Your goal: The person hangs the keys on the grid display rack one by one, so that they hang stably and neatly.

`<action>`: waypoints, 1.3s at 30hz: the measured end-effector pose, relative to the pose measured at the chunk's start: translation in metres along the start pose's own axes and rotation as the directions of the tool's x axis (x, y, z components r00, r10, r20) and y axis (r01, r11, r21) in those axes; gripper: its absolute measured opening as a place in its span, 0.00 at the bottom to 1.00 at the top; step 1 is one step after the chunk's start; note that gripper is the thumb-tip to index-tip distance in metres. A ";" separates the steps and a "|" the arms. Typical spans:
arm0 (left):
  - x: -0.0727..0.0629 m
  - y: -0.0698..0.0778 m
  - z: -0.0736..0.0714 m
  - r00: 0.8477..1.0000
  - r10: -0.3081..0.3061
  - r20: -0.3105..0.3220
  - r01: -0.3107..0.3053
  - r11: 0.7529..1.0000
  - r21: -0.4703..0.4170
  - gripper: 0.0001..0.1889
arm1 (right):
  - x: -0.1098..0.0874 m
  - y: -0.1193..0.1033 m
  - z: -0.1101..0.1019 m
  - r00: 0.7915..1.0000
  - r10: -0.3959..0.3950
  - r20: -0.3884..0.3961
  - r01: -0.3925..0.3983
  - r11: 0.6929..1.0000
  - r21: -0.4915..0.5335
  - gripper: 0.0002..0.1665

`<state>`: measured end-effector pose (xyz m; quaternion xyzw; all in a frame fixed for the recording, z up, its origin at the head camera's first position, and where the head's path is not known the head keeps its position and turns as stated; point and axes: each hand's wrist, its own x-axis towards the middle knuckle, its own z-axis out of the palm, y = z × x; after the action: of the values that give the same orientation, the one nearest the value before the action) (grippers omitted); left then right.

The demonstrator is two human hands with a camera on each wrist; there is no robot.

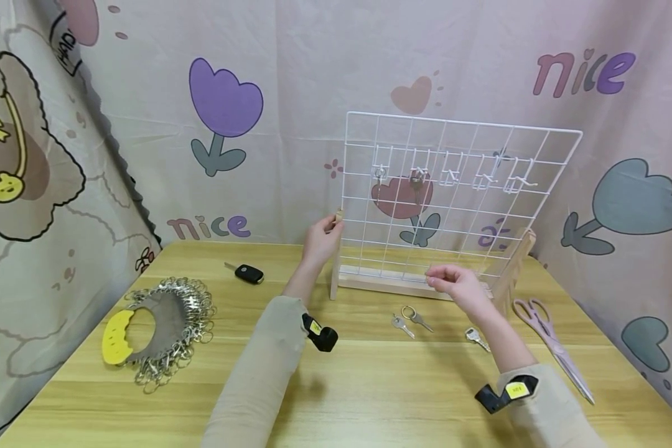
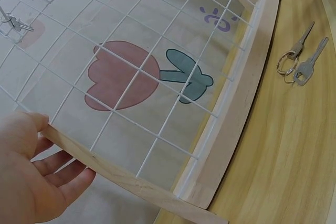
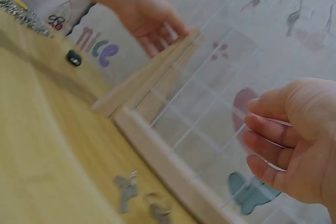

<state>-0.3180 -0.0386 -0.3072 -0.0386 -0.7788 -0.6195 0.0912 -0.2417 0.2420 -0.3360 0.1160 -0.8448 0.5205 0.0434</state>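
A white wire grid (image 1: pixel 392 221) stands upright in a wooden stand (image 1: pixel 386 281). My left hand (image 1: pixel 320 241) grips the stand's left post (image 2: pixel 126 179), thumb in front and fingers behind. My right hand (image 1: pixel 459 287) hovers before the lower right part of the grid; in the right wrist view its fingers are loosely curled with nothing between them. Keys (image 1: pixel 417 177) hang from the two leftmost hooks of a row on the grid. Below, a key (image 1: pixel 403 325) and another key with a ring (image 1: pixel 421 320) lie together on the table; a separate key (image 1: pixel 477 339) lies nearer my right forearm.
Pink scissors (image 1: pixel 554 348) lie at the right. On the left are a black car key (image 1: pixel 249 274) and a grey band with a yellow piece (image 1: pixel 116 337) and many metal rings. A patterned curtain (image 1: pixel 308 74) hangs behind the table (image 1: pixel 369 398).
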 end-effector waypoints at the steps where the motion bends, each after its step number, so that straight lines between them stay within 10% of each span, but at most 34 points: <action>1: 0.000 0.000 0.000 1.000 -0.001 0.000 0.001 1.000 0.000 0.25 | -0.001 0.004 0.004 1.000 0.012 0.011 -0.012 1.000 0.007 0.19; 17: -0.001 0.000 0.000 1.000 0.005 0.000 -0.005 1.000 -0.009 0.24 | -0.002 0.034 0.053 0.981 0.058 0.186 -0.046 0.997 -0.070 0.14; 39: -0.003 0.003 -0.001 1.000 -0.002 0.005 0.002 1.000 0.000 0.25 | 0.000 0.042 0.076 0.994 0.048 0.102 -0.016 0.956 -0.294 0.04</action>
<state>-0.3149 -0.0389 -0.3043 -0.0396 -0.7792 -0.6193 0.0887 -0.2487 0.1926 -0.4068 0.1222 -0.9155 0.3831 0.0060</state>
